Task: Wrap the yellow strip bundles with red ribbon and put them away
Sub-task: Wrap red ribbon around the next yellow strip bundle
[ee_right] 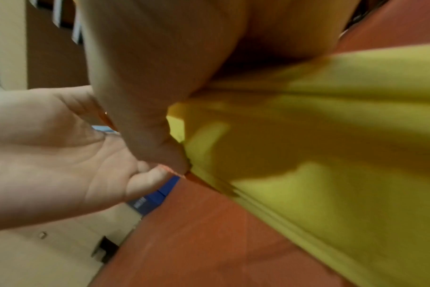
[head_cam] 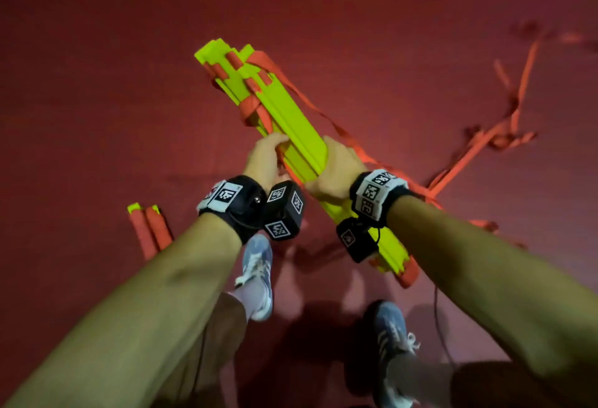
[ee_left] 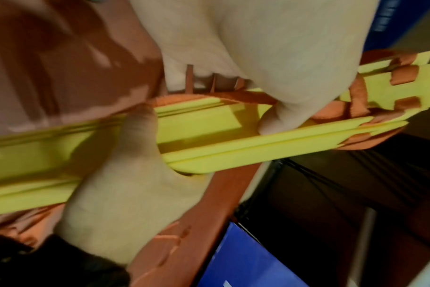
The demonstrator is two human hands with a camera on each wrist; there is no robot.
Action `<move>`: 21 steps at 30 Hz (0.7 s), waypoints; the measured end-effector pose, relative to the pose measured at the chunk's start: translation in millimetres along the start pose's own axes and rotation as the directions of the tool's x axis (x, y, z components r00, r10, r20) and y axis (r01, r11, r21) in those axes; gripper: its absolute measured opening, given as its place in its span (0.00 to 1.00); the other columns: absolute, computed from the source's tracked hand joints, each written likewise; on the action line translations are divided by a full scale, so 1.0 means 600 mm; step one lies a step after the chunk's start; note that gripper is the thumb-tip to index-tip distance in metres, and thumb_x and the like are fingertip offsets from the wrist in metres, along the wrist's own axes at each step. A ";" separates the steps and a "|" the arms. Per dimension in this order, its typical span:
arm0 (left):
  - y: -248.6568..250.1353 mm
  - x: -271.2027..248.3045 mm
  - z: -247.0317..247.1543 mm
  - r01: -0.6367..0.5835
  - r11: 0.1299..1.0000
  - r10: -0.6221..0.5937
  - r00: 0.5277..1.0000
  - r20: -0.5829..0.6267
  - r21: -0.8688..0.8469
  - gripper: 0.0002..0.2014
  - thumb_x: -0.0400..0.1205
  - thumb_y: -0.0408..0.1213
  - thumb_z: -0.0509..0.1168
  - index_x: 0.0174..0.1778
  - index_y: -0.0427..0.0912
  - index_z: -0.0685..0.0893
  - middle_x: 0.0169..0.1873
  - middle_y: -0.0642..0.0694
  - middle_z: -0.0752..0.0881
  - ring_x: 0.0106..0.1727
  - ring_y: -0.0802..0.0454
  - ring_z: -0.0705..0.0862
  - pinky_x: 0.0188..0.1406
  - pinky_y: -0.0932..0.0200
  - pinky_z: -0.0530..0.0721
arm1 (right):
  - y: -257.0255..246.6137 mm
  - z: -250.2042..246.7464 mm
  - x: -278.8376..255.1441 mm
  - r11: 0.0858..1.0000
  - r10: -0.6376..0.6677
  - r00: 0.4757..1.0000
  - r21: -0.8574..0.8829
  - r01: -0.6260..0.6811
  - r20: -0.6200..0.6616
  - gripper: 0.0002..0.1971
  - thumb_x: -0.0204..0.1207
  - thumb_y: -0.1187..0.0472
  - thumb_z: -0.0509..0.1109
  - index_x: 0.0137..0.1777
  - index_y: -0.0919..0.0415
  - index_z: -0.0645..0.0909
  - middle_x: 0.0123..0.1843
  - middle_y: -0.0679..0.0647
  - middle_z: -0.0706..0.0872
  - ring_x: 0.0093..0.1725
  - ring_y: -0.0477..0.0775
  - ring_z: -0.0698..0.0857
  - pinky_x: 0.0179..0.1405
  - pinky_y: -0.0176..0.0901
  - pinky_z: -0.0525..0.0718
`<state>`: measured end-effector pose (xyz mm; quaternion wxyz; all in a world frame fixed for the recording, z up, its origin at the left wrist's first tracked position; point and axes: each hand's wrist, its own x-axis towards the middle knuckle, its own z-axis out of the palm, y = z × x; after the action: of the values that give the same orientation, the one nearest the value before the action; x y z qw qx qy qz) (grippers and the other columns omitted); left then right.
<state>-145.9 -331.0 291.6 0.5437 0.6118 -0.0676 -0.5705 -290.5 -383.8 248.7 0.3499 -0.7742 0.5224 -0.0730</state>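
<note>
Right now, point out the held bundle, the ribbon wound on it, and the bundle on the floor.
Held bundle (head_cam: 291, 116): head view, flat yellow face, mid-length.
Ribbon (head_cam: 250, 106): head view, wound band across the bundle.
Floor bundle (head_cam: 158, 228): head view, red-wrapped side.

No words or numbers readable here, only black-and-white square code tags (head_cam: 226, 195) on wrist bands (head_cam: 377, 194), blue box (ee_right: 147, 200) print blurred

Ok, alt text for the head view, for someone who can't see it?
Two hands hold a bundle of yellow strips above a red floor: the right hand grips its middle, the left hand holds the red ribbon partly wound round it. More ribbon trails across the floor at right; a second bundle lies lower left.
</note>
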 end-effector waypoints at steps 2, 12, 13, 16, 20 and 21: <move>0.066 -0.073 0.007 -0.170 0.985 0.170 0.983 0.071 -0.002 0.05 0.86 0.32 0.66 0.47 0.45 0.85 0.37 0.45 0.89 0.34 0.49 0.89 0.37 0.51 0.90 | -0.065 -0.050 -0.037 0.995 -0.054 0.996 0.083 0.059 -0.071 0.40 0.52 0.44 0.82 0.67 0.54 0.78 0.55 0.53 0.89 0.53 0.58 0.88 0.51 0.45 0.83; 0.286 -0.445 -0.022 -0.611 0.792 0.610 0.792 0.044 0.018 0.12 0.90 0.44 0.63 0.57 0.37 0.82 0.45 0.41 0.91 0.36 0.53 0.90 0.30 0.59 0.87 | -0.361 -0.203 -0.205 0.901 -0.318 0.899 0.198 0.385 -0.302 0.39 0.49 0.37 0.83 0.63 0.48 0.81 0.56 0.46 0.91 0.57 0.51 0.89 0.60 0.54 0.87; 0.299 -0.472 -0.029 -0.625 0.780 0.624 0.780 0.048 0.001 0.16 0.90 0.45 0.63 0.63 0.34 0.82 0.50 0.38 0.91 0.40 0.50 0.91 0.34 0.57 0.88 | -0.385 -0.213 -0.223 0.900 -0.327 0.887 0.181 0.398 -0.325 0.38 0.49 0.36 0.82 0.62 0.48 0.81 0.56 0.46 0.91 0.57 0.51 0.89 0.59 0.54 0.87; 0.323 -0.554 -0.049 -0.673 0.739 0.674 0.739 0.023 -0.035 0.22 0.89 0.48 0.64 0.66 0.29 0.81 0.53 0.35 0.90 0.45 0.45 0.91 0.40 0.54 0.90 | -0.449 -0.237 -0.288 0.889 -0.374 0.854 0.124 0.441 -0.362 0.41 0.49 0.33 0.79 0.64 0.50 0.81 0.56 0.47 0.90 0.57 0.52 0.89 0.58 0.51 0.86; 0.341 -0.643 -0.061 -0.736 0.676 0.735 0.677 0.028 0.042 0.23 0.89 0.50 0.62 0.62 0.30 0.83 0.59 0.36 0.89 0.58 0.41 0.88 0.63 0.49 0.86 | -0.503 -0.265 -0.374 0.846 -0.468 0.803 0.075 0.527 -0.368 0.42 0.52 0.23 0.71 0.62 0.49 0.84 0.56 0.46 0.90 0.56 0.51 0.88 0.55 0.45 0.83; 0.343 -0.663 -0.061 -0.753 0.655 0.753 0.657 0.026 0.061 0.20 0.89 0.50 0.62 0.58 0.33 0.84 0.59 0.37 0.89 0.60 0.41 0.87 0.66 0.48 0.85 | -0.511 -0.271 -0.390 0.839 -0.478 0.795 0.073 0.539 -0.374 0.41 0.53 0.22 0.70 0.61 0.48 0.85 0.55 0.45 0.90 0.55 0.51 0.88 0.55 0.45 0.83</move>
<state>-142.2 -112.2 684.1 0.7103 0.5472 -0.3334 -0.2914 -240.1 -193.9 618.3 0.2883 -0.8274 0.3382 -0.3433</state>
